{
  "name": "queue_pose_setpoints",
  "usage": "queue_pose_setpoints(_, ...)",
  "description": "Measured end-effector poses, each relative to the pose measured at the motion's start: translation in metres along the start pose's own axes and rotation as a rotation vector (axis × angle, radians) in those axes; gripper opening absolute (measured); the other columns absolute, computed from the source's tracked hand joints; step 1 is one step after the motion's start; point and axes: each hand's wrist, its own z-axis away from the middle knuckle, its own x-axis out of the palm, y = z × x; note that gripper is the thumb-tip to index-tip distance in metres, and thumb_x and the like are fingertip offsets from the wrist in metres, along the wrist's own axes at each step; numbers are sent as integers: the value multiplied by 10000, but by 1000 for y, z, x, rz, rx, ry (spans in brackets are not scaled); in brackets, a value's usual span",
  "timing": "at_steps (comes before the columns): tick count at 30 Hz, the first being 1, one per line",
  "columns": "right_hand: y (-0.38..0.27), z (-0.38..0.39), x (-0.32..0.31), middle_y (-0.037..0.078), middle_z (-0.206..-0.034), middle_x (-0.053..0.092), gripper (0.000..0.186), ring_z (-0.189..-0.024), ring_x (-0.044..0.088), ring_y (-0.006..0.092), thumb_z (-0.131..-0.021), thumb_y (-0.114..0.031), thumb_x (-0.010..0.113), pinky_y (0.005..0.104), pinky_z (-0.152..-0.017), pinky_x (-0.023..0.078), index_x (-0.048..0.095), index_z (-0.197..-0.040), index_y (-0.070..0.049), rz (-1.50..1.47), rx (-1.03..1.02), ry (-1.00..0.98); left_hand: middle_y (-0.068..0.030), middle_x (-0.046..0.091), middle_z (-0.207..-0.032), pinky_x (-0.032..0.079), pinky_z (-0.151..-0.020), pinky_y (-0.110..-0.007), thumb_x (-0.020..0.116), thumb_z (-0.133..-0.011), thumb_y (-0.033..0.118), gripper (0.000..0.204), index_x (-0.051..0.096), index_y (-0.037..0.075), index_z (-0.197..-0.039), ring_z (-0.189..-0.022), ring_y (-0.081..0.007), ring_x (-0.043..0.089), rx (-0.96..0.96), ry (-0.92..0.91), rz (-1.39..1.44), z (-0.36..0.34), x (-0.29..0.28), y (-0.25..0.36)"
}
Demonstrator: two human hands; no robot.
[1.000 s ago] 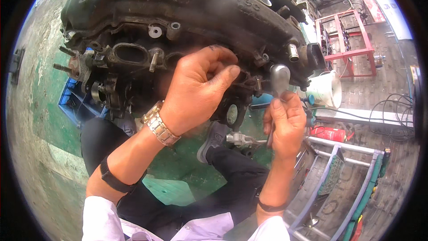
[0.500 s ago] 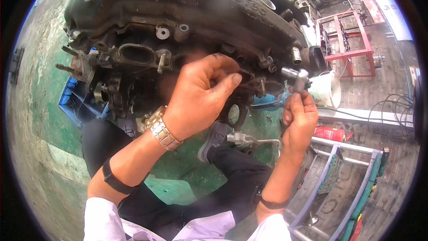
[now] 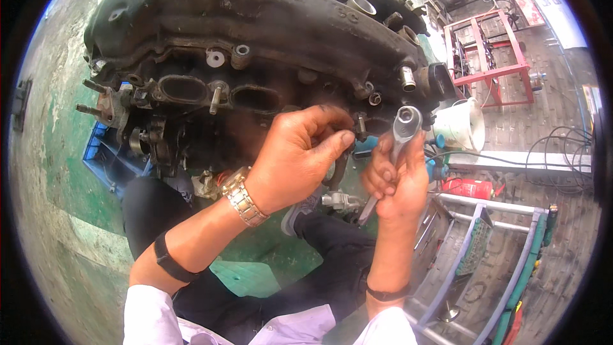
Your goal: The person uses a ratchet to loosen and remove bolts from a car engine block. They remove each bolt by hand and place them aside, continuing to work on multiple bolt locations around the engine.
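Note:
A dark engine (image 3: 268, 19) fills the top of the view, with oval ports and threaded studs along its near side. My left hand (image 3: 306, 153) is up against that side, thumb and fingers pinched together. Whatever they hold, if anything, is hidden. Just right of its fingertips a stud (image 3: 361, 126) sticks out of the engine. My right hand (image 3: 402, 179) grips a steel ratchet wrench (image 3: 407, 121), its round head upward in front of the engine's right end. Its handle runs down across the palm and shows below the hand.
A blue crate (image 3: 105, 163) sits on the floor at left. To the right are a white bucket (image 3: 465, 124), a red cylinder (image 3: 469, 188), a metal frame (image 3: 485, 207), loose black cable (image 3: 568, 153) and a red stand (image 3: 491, 57). My legs are below the engine.
The ratchet wrench has turned in my right hand, its head now facing me and its handle showing below. That hand has moved slightly left. My left hand stays pinched, slightly lower.

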Motion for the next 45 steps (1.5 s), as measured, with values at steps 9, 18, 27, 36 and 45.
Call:
queue_pose_setpoints(9, 10, 8, -1, -15, -508, 375, 603, -357, 271, 87, -956, -628, 345, 238, -368, 265, 586, -928, -76, -92, 181, -100, 14, 627, -767, 416, -531, -200, 651, -886, 29, 221, 642, -36, -1097, -638, -14, 494, 1, -40, 146, 0, 9, 0)
queue_pose_setpoints(18, 18, 3, 4, 8, -506, 394, 580, -368, 306, 95, -994, -548, 349, 235, -365, 268, 575, -908, -21, 130, 84, -116, -27, 686, -878, 492, -657, -206, 662, -888, 36, 197, 664, -41, -1070, -759, -41, 581, -45, -15, 227, 0, 8, 6)
queue_pose_setpoints(27, 16, 3, 6, 20, -534, 428, 504, -417, 328, 82, -1010, -453, 416, 229, -393, 256, 588, -894, 6, 317, 37, -133, -13, 667, -785, 473, -621, -215, 661, -885, 38, 85, 681, -40, -913, -714, -39, 558, 118, 96, -18, 1, -5, 12)
queue_pose_setpoints(36, 10, 5, 5, 13, -568, 457, 448, -428, 344, 64, -1000, -407, 474, 208, -398, 264, 594, -936, 20, 324, -66, -81, -4, 611, -747, 431, -565, -219, 625, -889, 50, 99, 629, -43, -923, -664, -38, 508, 53, 133, -49, 1, -14, 2)
queue_pose_setpoints(45, -4, -3, -11, -19, -561, 405, 492, -414, 300, 71, -965, -494, 501, 238, -413, 261, 592, -941, -10, 60, -268, 120, -58, 621, -825, 469, -607, -241, 636, -889, 148, 226, 600, -49, -993, -706, -96, 563, -389, -57, -148, 19, -13, -13)
